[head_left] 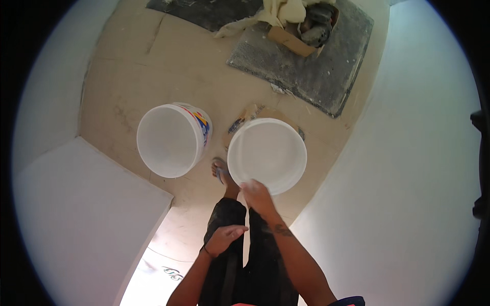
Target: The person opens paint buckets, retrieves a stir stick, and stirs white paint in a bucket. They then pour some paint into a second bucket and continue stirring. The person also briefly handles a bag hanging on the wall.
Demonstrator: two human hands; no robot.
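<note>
My right hand (pixel 259 197) is over the near rim of a round white bucket (pixel 302 153), its fingers curled and blurred by motion. Whether those fingers touch the rim or hold anything, I cannot tell. The inside of this bucket looks smooth and whitish. In front of my dark trousers hovers my left hand (pixel 223 239), fingers stretched loosely to the right and nothing seen in it. To the left, a second white bucket (pixel 203 122) with a colourful printed side has its open mouth turned toward me.
Flattened brown cardboard (pixel 228 136) lies beneath the right bucket. My sandalled foot (pixel 220 171) is between the buckets. Farther off, a dark dusty board (pixel 296 71) bears a cardboard box (pixel 291 42) with cloth and grey items. White walls (pixel 408 153) stand at both sides.
</note>
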